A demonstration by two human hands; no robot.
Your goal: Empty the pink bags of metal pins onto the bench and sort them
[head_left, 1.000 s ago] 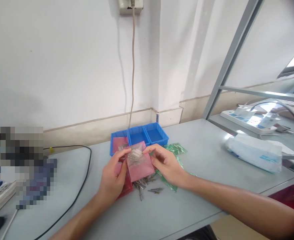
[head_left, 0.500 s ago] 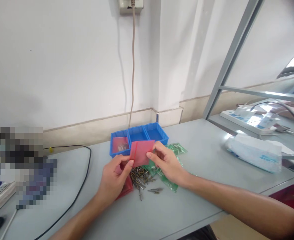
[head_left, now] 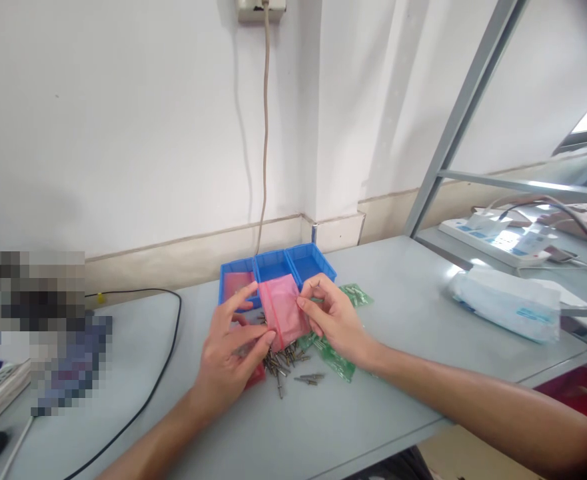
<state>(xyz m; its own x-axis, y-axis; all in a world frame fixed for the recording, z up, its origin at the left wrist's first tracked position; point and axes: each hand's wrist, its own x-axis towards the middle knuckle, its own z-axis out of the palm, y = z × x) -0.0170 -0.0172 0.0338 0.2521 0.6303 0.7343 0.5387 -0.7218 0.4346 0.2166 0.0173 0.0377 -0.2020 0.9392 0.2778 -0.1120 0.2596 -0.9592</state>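
Between my hands is a pink zip-lock bag (head_left: pixel 287 308), tilted, with a red seal line near its left side. My left hand (head_left: pixel 233 347) pinches its lower left corner between thumb and finger, the other fingers spread. My right hand (head_left: pixel 334 323) grips the right edge with thumb and bent fingers. Under the bag lies a pile of small metal pins (head_left: pixel 286 363), partly hidden. Green bags (head_left: pixel 337 360) with metal pieces in them lie beneath and beside my right hand. Red bag material (head_left: pixel 257 377) shows beneath my left hand.
A blue three-compartment tray (head_left: pixel 318 253) stands behind my hands, a pink bag (head_left: pixel 236 283) in its left compartment. A black cable (head_left: pixel 166 367) crosses the table on the left. A white-and-blue plastic package (head_left: pixel 508 303) and a power strip (head_left: pixel 493 243) are at right, near a metal frame (head_left: pixel 453 133).
The pink bag has tilted clockwise and dropped slightly. My left hand's grip has slid to the lower left corner, its other fingers opening out. My right hand stays at the right edge.
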